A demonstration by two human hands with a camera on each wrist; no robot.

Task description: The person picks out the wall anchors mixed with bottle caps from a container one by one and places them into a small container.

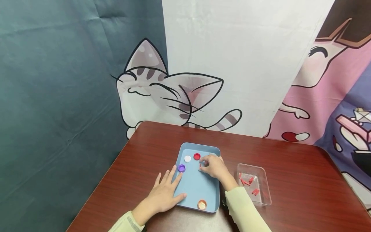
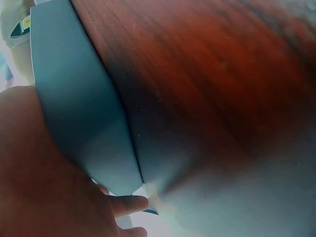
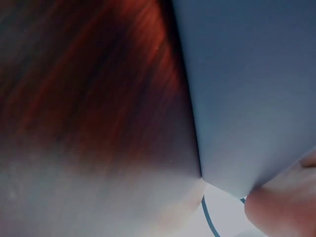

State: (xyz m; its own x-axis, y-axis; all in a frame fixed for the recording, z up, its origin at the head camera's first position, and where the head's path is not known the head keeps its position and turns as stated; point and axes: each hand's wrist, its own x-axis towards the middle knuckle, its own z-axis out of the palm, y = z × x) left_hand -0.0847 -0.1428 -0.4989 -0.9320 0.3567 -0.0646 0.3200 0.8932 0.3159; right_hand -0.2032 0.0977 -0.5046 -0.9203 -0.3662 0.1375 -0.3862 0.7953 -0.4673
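Note:
A light blue tray (image 1: pixel 197 187) lies on the table with several small round caps in it. The white cap (image 1: pixel 187 159) and red cap (image 1: pixel 197 156) sit at the far end, the purple cap (image 1: pixel 181 168) by the left wall, and the orange cap (image 1: pixel 202 204) near the front. My left hand (image 1: pixel 163 193) rests over the tray's left edge with fingers spread, the fingertips close to the purple cap. Above the tray's right half, my right hand (image 1: pixel 215 167) pinches what looks like a small red stick between thumb and forefinger, mostly hidden.
To the right of the tray stands a clear plastic box (image 1: pixel 265 190) with several short red sticks (image 1: pixel 251 180) inside. The brown wooden table (image 1: pixel 301 183) ends at the back against a printed cloth (image 1: pixel 246 64). Both wrist views are blurred, showing mainly tray wall and table.

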